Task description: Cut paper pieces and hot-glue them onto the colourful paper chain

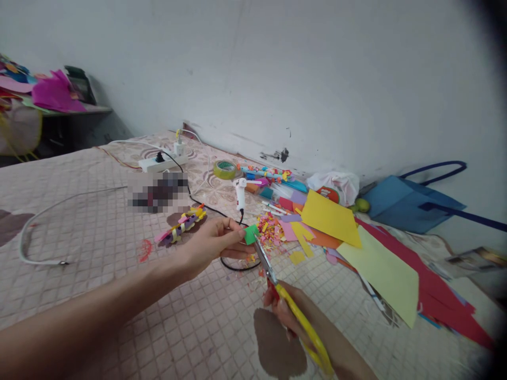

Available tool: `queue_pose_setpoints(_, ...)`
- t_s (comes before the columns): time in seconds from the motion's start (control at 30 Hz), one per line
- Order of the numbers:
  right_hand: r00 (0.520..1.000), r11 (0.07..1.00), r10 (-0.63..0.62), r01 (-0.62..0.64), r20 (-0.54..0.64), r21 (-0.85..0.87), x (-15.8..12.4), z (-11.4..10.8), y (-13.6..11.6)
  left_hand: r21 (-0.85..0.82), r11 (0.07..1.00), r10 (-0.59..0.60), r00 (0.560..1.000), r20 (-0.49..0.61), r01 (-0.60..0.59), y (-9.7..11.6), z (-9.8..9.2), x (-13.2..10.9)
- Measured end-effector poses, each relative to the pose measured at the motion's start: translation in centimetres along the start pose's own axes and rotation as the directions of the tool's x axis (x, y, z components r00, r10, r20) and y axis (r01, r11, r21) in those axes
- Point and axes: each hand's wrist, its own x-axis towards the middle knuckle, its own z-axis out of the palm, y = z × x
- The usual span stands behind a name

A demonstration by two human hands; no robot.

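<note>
My left hand (216,240) pinches a small green paper piece (251,234) between thumb and fingers, held above the patterned floor mat (99,221). My right hand (289,314) grips yellow-handled scissors (285,295); the blade tips reach up to the lower edge of the green piece. Below and beyond the green piece lies a heap of small coloured paper scraps (268,227).
Yellow (330,216), pale green (384,266) and red (435,285) paper sheets lie at right. A glue gun (241,192), tape roll (225,169), markers, power strip (162,162), cables, a paper craft strip (182,221), white bag and blue bag (407,203) sit along the wall.
</note>
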Motion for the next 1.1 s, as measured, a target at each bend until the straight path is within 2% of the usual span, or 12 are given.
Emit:
queue_pose_setpoints(0.13, 0.999, 0.999, -0.034, 0.034, 0.007, -0.017, 0.3, 0.0, 0.0, 0.007, 1.0, -0.008, 1.0, -0.01, 0.008, -0.2, 0.0, 0.0)
queue_pose_setpoints(0.37, 0.996, 0.996, -0.088, 0.089, 0.021, -0.028, 0.4, -0.1, 1.4, 0.008, 1.0, -0.01, 1.0, 0.001, 0.01, -0.1, 0.0, -0.1)
queue_pose_setpoints(0.63, 0.988, 0.994, -0.088, 0.078, 0.125, 0.08, 0.3, -1.0, 1.7, -0.018, 1.0, -0.002, 0.999, 0.051, 0.003, 0.1, 0.1, -0.3)
queue_pose_setpoints(0.8, 0.972, 0.976, -0.162, 0.133, 0.169, 0.17, 0.3, -1.2, 1.1, -0.029, 1.0, 0.003, 0.997, 0.076, 0.0, 0.1, -0.1, -0.2)
queue_pose_setpoints(1.0, 0.989, 0.99, -0.143, 0.144, 0.047, -0.008, 0.4, -0.4, 1.8, -0.023, 1.0, 0.02, 0.998, 0.064, -0.019, 0.1, -0.1, -0.3)
queue_pose_setpoints(1.1, 0.988, 0.988, -0.154, 0.154, 0.008, -0.006, 0.8, 0.1, 2.6, -0.031, 0.999, 0.045, 0.997, 0.068, -0.043, 0.1, 0.0, -0.4)
